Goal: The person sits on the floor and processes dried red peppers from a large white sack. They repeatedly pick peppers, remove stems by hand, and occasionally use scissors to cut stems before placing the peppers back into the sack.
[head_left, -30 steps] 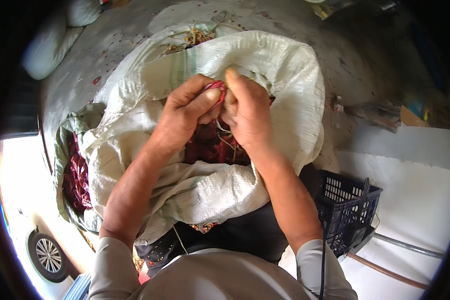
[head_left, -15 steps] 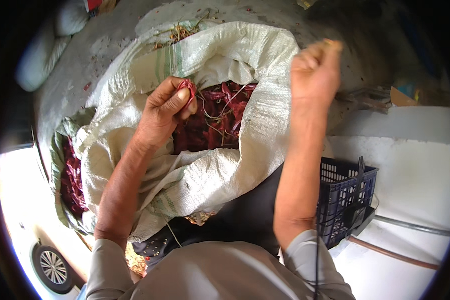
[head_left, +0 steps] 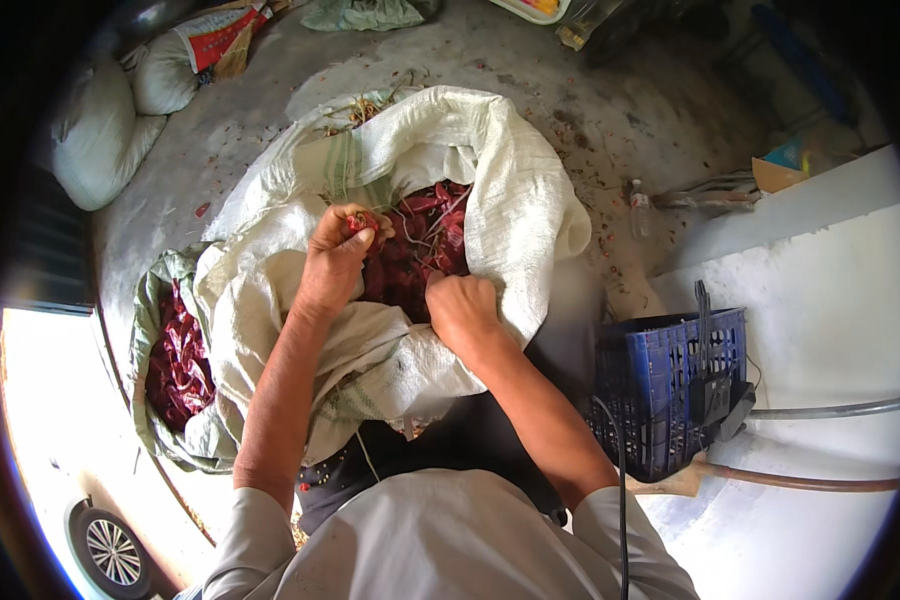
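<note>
An upright white woven sack (head_left: 515, 160) with its rim rolled outward holds dried red chili peppers (head_left: 410, 215) and some pale thin stems. Over the sack's left side my left hand (head_left: 336, 255) is closed on a dried red chili (head_left: 361, 222), pinched between thumb and fingers. Down at the peppers in the mouth of the sack is my right hand (head_left: 462, 305). Its fingers are curled and their tips partly hidden, so what they hold cannot be made out.
To the left stands a smaller green-grey sack (head_left: 142, 345) of dried red chilies. A dark blue plastic crate (head_left: 660, 385) is on the right by a white wall. Full white sacks (head_left: 100, 140) lie at the far left; a plastic bottle (head_left: 639, 210) stands on the concrete floor.
My right hand has come down from above the sack's far right to the peppers inside. My left hand still pinches a chili. The view has shifted, showing more floor at the far side.
</note>
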